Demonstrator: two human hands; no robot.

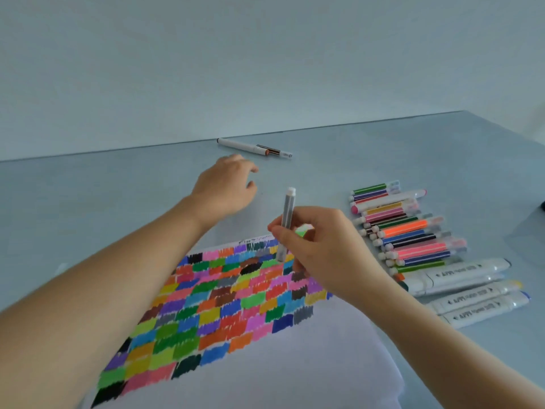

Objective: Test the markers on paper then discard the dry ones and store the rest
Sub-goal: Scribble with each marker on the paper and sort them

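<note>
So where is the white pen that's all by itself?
The white pen lies alone at the far edge of the table, just beyond the left hand and far from the pile of markers on the right.

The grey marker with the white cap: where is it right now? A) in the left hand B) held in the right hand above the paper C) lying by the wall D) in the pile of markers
B: the right hand pinches the grey marker with the white cap over the colour-swatched white paper.
</note>
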